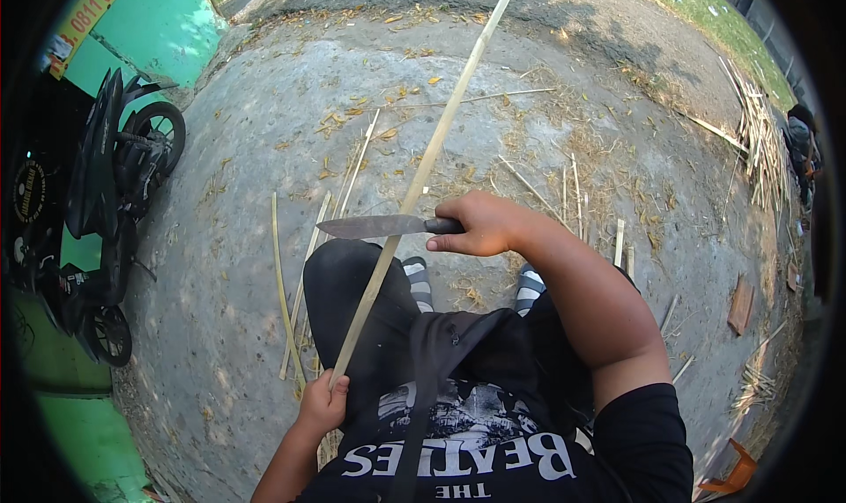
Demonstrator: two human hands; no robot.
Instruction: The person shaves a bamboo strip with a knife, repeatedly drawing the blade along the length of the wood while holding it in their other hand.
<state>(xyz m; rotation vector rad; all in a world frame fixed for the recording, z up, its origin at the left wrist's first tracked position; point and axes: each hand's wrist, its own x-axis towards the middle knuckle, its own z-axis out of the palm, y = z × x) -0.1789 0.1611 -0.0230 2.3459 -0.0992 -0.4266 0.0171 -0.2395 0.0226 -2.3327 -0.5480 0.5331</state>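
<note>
A long, pale bamboo strip [438, 140] slants from my lap up past the far side of the concrete. Its near end is gripped by my left hand [322, 404], low beside my left thigh. My right hand [477, 225] is closed round the dark handle of a knife [374, 226]. The knife's broad, pointed blade lies crosswise over the strip above my left knee, its tip to the left. Whether the edge bites into the bamboo I cannot tell.
Several thin bamboo strips [280, 278] lie on the concrete by my left leg. A big pile of split strips [763, 137] is at the far right, with a brown wood block [741, 305] nearer. A black motorcycle [132, 168] stands at the left by a green wall [172, 40].
</note>
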